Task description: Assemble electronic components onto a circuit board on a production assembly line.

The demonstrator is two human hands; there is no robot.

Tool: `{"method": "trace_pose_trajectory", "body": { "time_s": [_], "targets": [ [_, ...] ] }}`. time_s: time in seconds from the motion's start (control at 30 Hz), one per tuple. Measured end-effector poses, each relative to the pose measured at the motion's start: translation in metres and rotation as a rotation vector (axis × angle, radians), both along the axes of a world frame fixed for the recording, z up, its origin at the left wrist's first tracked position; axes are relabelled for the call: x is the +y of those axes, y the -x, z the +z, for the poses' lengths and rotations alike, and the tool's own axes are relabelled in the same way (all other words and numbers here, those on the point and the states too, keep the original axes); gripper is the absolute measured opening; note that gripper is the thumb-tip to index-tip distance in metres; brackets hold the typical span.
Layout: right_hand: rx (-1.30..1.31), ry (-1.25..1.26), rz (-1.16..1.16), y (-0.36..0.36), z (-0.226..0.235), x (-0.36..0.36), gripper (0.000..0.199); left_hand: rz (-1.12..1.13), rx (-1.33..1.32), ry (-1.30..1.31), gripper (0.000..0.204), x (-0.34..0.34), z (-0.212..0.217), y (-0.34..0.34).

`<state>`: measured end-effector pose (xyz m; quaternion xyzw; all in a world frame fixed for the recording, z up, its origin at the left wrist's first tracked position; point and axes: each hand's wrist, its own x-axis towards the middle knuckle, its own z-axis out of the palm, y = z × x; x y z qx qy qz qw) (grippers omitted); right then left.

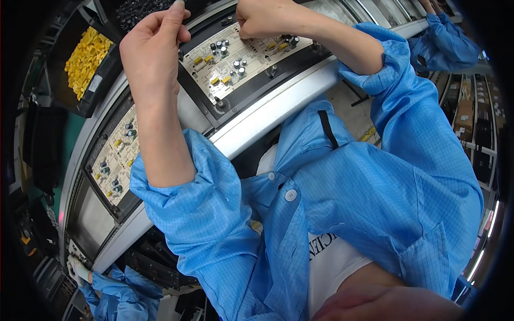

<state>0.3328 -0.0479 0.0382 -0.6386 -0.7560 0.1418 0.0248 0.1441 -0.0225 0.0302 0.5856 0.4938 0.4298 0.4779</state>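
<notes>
My left hand (152,51) is raised at the top, over the left end of a pale circuit board (202,75) and beside a bin of small black parts (140,12). Its thumb presses against curled fingers; anything pinched there is too small to make out. Over the far edge of the same board, my right hand (265,18) is closed with fingertips pointing down, and what they hold is hidden. The board lies in a black carrier (251,95) and bears several upright capacitors (237,67) and yellow block-shaped components (216,81).
A black bin (96,96) of yellow components (87,61) stands at left. Another populated board (119,147) sits further left on the line, behind a silver rail (278,101). Co-workers in blue show at lower left (123,294) and upper right (447,43).
</notes>
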Motion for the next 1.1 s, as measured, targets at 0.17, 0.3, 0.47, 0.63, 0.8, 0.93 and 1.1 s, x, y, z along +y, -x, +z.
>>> {"method": "trace_pose_trajectory", "body": {
  "time_s": [0.17, 0.3, 0.47, 0.63, 0.8, 0.93, 1.1],
  "targets": [
    [0.033, 0.119, -0.013, -0.001, 0.008, 0.005, 0.028, -0.017, -0.084, -0.005, 0.020, -0.003, 0.001, 0.000],
    [-0.064, 0.026, -0.061, -0.007, 0.003, 0.011, 0.029, -0.016, -0.077, -0.007, 0.019, -0.002, 0.001, -0.002],
    [0.044, 0.132, 0.012, -0.005, 0.003, 0.020, 0.023, 0.009, -0.007, -0.039, 0.020, -0.002, 0.001, 0.004],
    [-0.037, 0.196, 0.053, -0.013, 0.014, 0.021, 0.024, -0.046, -0.041, -0.103, 0.022, -0.004, 0.023, -0.015],
    [0.143, 0.103, 0.054, -0.014, 0.002, 0.016, 0.024, -0.026, -0.030, 0.037, 0.018, -0.006, 0.018, -0.011],
    [0.064, 0.147, 0.079, -0.007, 0.003, 0.009, 0.023, -0.051, -0.072, 0.058, 0.018, -0.020, 0.015, -0.003],
    [0.050, 0.104, 0.049, -0.017, 0.010, 0.002, 0.023, -0.087, -0.091, -0.036, 0.018, -0.017, 0.005, -0.011]
  ]
}}
